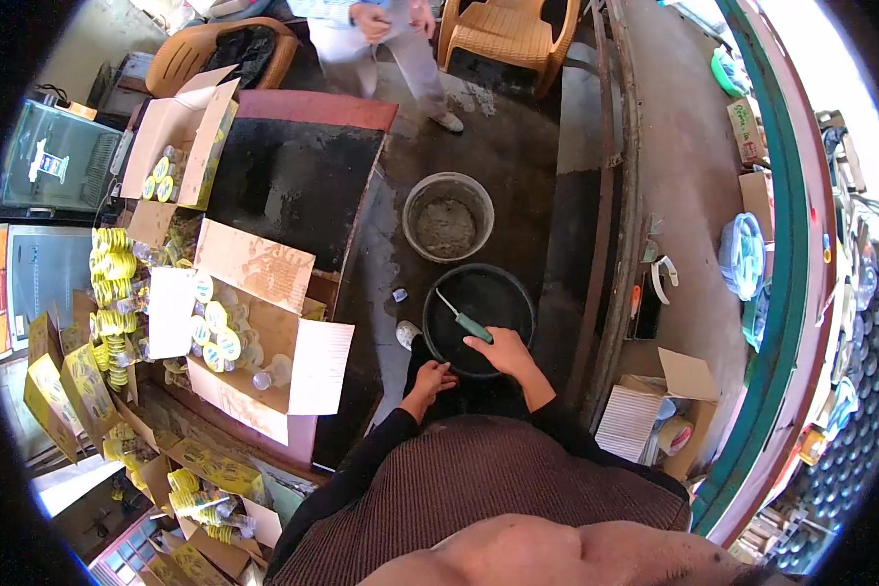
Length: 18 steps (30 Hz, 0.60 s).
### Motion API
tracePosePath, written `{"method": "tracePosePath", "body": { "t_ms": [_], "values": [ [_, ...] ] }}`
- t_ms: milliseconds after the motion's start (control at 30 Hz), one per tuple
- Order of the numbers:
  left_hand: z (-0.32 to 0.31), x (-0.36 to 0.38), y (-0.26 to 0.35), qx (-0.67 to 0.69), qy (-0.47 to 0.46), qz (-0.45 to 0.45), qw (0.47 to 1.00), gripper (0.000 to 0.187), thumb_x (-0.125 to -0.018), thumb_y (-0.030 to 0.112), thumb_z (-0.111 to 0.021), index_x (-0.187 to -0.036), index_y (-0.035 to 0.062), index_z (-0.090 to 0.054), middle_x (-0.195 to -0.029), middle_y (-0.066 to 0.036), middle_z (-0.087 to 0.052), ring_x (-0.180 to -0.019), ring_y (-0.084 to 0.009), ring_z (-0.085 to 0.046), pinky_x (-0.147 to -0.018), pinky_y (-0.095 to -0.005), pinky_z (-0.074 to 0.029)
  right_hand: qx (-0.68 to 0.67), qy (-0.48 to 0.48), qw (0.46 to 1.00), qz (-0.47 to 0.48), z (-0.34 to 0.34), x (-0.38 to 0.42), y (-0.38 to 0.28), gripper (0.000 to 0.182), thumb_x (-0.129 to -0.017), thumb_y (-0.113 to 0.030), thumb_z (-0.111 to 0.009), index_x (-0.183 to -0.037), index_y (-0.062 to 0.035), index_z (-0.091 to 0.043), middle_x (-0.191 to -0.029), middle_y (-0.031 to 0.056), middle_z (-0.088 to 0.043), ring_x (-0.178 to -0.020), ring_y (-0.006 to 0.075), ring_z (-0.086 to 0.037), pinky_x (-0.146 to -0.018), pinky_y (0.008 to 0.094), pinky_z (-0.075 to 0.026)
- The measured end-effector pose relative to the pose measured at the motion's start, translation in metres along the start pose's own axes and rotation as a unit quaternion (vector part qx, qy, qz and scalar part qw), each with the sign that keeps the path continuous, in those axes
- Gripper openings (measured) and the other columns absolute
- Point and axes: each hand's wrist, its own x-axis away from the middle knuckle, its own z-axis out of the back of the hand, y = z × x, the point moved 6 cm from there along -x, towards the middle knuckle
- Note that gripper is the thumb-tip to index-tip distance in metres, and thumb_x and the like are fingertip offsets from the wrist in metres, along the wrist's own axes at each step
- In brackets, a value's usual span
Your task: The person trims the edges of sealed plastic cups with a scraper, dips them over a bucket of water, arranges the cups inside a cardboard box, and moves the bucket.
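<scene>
Left hand [432,379] by the round black plastic tub [501,296], near side, can't tell if gripping; right hand [505,354] clutches a green-handled metal tool [463,318] over it. Looks tool-ready; working the round grey bucket [449,186] beyond the tub calls for reaching farther.

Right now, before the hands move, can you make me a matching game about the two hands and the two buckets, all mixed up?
Things:
1. Right hand
2. Left hand
3. Nearer bucket
4. Farther bucket

Places, colours, states:
A. Black
B. Around a green tool handle
C. Grey stuff inside
D. By the nearer bucket's edge closest to the person

Right pairs: 1-B, 2-D, 3-A, 4-C
</scene>
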Motion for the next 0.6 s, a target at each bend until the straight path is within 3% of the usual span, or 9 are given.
{"method": "tracePosePath", "body": {
  "t_ms": [33,100,267,600],
  "values": [
    [0.001,-0.003,-0.001,0.008,-0.007,-0.010,1.000,0.021,-0.091,0.018,-0.057,-0.099,0.0012,-0.047,-0.098,-0.014,-0.055,-0.089,-0.0313,-0.063,-0.075,-0.0425,-0.056,0.001,0.000,1.000,-0.002,0.000,0.000,0.000,0.053,-0.081,-0.051,-0.063,-0.080,0.0012,-0.062,-0.067,0.0152,-0.060,-0.064,0.0285,-0.059,-0.060,0.0409,-0.043],
    [0.002,-0.011,-0.004,0.016,-0.013,-0.019,1.000,0.022,-0.090,0.019,-0.059,-0.093,0.0024,-0.045,-0.096,-0.013,-0.054,-0.089,-0.0334,-0.063,-0.075,-0.0439,-0.056,-0.006,-0.015,1.000,-0.018,0.000,-0.001,0.000,0.053,-0.080,-0.053,-0.062,-0.081,0.0006,-0.062,-0.073,0.0188,-0.063,-0.074,0.0366,-0.062,-0.065,0.0433,-0.045],
    [0.000,-0.011,0.000,-0.010,-0.013,-0.013,1.000,0.019,-0.093,0.017,-0.053,-0.100,0.0007,-0.047,-0.098,-0.013,-0.055,-0.090,-0.0298,-0.063,-0.076,-0.0411,-0.055,0.014,-0.002,1.000,-0.010,0.002,-0.004,0.001,0.055,-0.080,-0.054,-0.062,-0.079,0.0011,-0.062,-0.073,0.0190,-0.063,-0.074,0.0375,-0.062,-0.065,0.0440,-0.045],
    [0.003,-0.021,-0.003,-0.001,-0.017,-0.008,1.000,0.017,-0.091,0.016,-0.054,-0.097,0.0016,-0.047,-0.097,-0.013,-0.055,-0.086,-0.0297,-0.064,-0.072,-0.0401,-0.057,0.003,0.017,1.000,0.008,0.000,-0.007,0.004,0.059,-0.080,-0.057,-0.060,-0.079,0.0022,-0.062,-0.074,0.0221,-0.061,-0.075,0.0401,-0.061,-0.066,0.0461,-0.045]
  ]
}}
